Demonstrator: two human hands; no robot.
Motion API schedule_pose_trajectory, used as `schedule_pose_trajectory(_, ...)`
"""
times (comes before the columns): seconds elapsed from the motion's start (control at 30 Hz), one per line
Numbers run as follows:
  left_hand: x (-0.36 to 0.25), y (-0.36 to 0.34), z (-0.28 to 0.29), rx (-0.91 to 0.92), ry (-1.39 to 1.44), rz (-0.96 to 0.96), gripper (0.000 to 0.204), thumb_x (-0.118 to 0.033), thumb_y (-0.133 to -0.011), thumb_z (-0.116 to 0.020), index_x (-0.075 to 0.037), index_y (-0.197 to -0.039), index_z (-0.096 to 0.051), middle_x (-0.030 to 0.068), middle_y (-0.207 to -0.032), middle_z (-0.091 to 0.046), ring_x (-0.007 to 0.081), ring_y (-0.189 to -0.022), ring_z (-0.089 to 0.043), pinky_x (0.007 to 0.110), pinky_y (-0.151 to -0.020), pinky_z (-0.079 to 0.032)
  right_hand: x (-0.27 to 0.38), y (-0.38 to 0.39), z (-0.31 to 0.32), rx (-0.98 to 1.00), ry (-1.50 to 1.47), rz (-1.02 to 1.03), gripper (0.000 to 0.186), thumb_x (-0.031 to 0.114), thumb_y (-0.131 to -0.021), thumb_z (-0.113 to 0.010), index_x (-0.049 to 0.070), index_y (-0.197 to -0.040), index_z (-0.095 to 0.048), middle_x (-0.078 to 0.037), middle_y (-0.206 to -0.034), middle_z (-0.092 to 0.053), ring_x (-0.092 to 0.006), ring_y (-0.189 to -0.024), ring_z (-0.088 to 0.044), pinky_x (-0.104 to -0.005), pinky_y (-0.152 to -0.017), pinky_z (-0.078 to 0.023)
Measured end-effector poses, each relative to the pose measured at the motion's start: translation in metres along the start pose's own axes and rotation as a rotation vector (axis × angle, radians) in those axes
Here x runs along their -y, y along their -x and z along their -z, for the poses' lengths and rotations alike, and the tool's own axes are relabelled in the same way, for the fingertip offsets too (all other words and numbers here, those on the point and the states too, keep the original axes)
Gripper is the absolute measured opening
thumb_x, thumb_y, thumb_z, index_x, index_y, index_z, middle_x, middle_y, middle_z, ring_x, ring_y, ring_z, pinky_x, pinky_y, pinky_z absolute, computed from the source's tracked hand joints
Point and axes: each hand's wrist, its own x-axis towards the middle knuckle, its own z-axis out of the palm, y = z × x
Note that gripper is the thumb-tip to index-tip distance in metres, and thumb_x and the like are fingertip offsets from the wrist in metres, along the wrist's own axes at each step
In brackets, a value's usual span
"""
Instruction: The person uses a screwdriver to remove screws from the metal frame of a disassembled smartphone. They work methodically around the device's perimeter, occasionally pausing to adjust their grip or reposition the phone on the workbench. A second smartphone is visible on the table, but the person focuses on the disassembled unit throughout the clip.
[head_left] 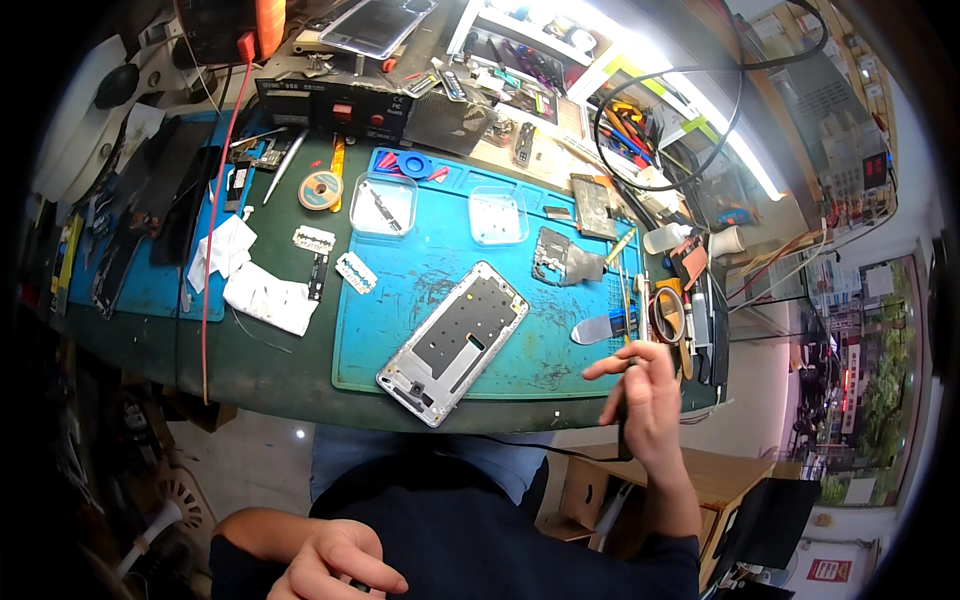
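On the blue work mat [420, 260] lies a phone frame [437, 342] with a silver rim and a dark inner plate, tilted to the right. My right hand [650, 400] is raised over the front right edge of the bench, its fingers curled round a slim black corded tool [624, 420]. The tool's kind is not clear; a black cord runs from it to the left. Low at the picture's bottom edge, in front of my body, my left hand [335, 562] is curled, with a bit of something dark under its fingers. Neither hand touches the phone frame.
Two clear plastic boxes [497, 215] stand at the mat's back. A metal plate [566, 257], tweezers and a tape roll [667, 313] lie to the right. Razor blades [356, 273], white tissue [272, 300] and a solder spool [320, 190] lie left. A red cable [207, 300] hangs across the bench.
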Motion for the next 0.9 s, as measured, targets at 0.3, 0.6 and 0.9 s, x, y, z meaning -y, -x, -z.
schedule_pose_trajectory(0.3, -0.002, 0.004, 0.011, 0.108, 0.011, 0.017, 0.039, -0.038, -0.106, -0.070, -0.040, -0.144, -0.069, 0.0007, -0.124, -0.066, 0.0204, -0.090, -0.063, 0.035, -0.070, -0.052, -0.006, 0.036, -0.006, 0.046, -0.272, -0.024, 0.024, 0.015, -0.113, -0.036, 0.001, -0.126, -0.052, -0.019, -0.096, -0.076, -0.0081, -0.057, -0.058, -0.0233, -0.054, -0.049)
schedule_pose_trajectory(0.6, -0.009, 0.001, -0.003, 0.074, 0.008, 0.033, 0.035, -0.045, -0.107, -0.065, -0.038, -0.141, -0.072, 0.0024, -0.124, -0.067, 0.0228, -0.090, -0.064, 0.037, -0.071, -0.053, -0.020, 0.039, -0.009, 0.123, -0.223, -0.136, 0.026, 0.013, -0.115, -0.038, 0.000, -0.134, -0.050, -0.016, -0.099, -0.073, -0.0083, -0.061, -0.061, -0.0232, -0.058, -0.051)
schedule_pose_trajectory(0.9, -0.008, 0.005, -0.009, 0.054, -0.006, -0.026, 0.038, -0.046, -0.108, -0.063, -0.038, -0.145, -0.068, 0.0049, -0.126, -0.067, 0.0251, -0.094, -0.065, 0.039, -0.074, -0.055, -0.018, 0.033, -0.010, 0.178, -0.177, -0.165, 0.028, 0.018, -0.118, -0.038, 0.003, -0.140, -0.046, -0.017, -0.102, -0.070, -0.0110, -0.064, -0.061, -0.0232, -0.062, -0.051)
